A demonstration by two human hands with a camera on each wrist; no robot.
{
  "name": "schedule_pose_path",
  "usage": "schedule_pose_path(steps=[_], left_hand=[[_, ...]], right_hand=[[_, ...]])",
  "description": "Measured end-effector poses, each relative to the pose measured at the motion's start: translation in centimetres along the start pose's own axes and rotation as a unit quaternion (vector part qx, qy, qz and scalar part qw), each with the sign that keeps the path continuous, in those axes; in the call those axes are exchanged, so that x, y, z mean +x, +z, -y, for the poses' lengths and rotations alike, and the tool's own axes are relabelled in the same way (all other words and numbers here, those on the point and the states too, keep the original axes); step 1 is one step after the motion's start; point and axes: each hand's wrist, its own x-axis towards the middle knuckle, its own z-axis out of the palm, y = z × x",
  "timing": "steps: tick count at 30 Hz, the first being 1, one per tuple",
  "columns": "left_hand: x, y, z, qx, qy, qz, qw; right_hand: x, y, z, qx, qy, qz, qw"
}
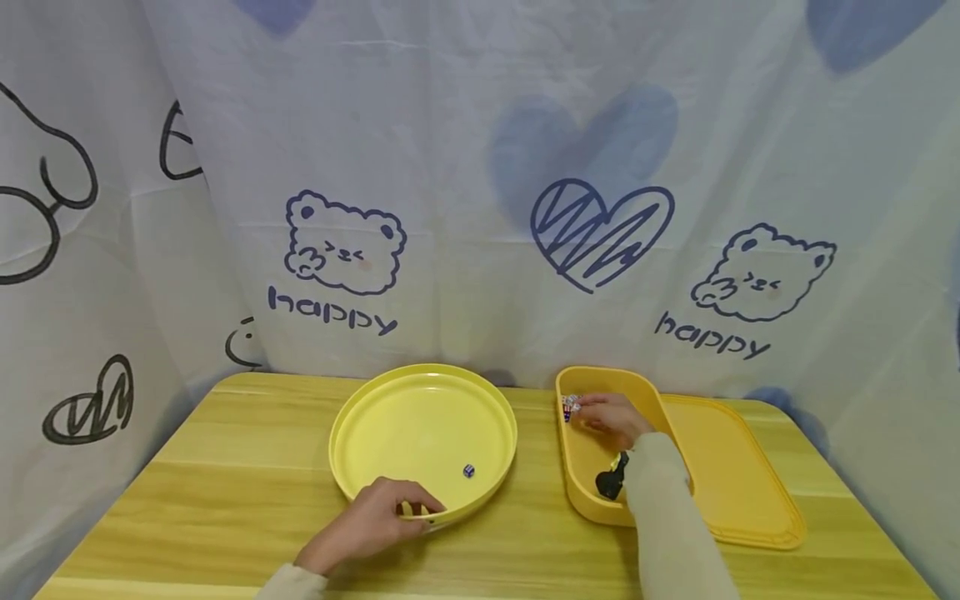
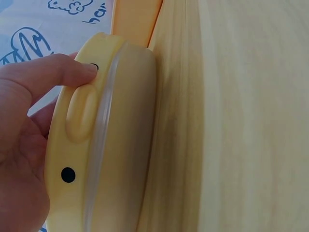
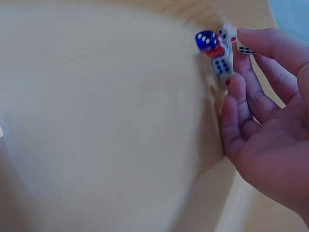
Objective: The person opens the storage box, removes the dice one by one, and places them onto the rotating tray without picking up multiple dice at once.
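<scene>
My left hand (image 1: 375,517) grips the near rim of a round yellow tray (image 1: 405,425). In the left wrist view the thumb (image 2: 72,70) presses the tray's outer wall beside an oval bump; the other fingers are mostly hidden behind the rim. One small blue die (image 1: 468,471) lies in the tray. My right hand (image 1: 611,417) reaches into an orange-yellow bin (image 1: 573,483). In the right wrist view it pinches a white die (image 3: 245,49) between thumb and fingers. Beside the fingertips, a blue die (image 3: 206,40), a red die and several white dice cluster against the bin wall.
A flat orange-yellow lid (image 1: 727,475) lies to the right of the bin, partly behind it. A black object (image 1: 611,481) shows at the right wrist, over the bin. The wooden table (image 1: 225,467) ends at a printed white curtain (image 1: 450,167).
</scene>
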Motion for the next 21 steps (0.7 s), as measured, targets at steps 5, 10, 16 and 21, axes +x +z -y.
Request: schedule_pose_path(steps=[5, 10, 16, 21], left_hand=[[0.0, 0.4, -0.1, 0.002, -0.002, -0.002, 1.0], [-0.1, 0.4, -0.2, 0.0, 0.001, -0.006, 1.0], [-0.2, 0.3, -0.4, 0.0, 0.002, -0.008, 1.0], [-0.1, 0.4, -0.2, 0.008, 0.003, -0.008, 0.9999]], right_hand=[[-0.1, 0.1, 0.8, 0.016, -0.008, 0.01, 1.0], [-0.4, 0.0, 2.3, -0.034, -0.042, 0.021, 0.998], [-1.4, 0.0, 4.1, -0.068, -0.058, 0.011, 0.996], [-2.2, 0.0, 5.1, -0.082, -0.061, -0.008, 0.995]])
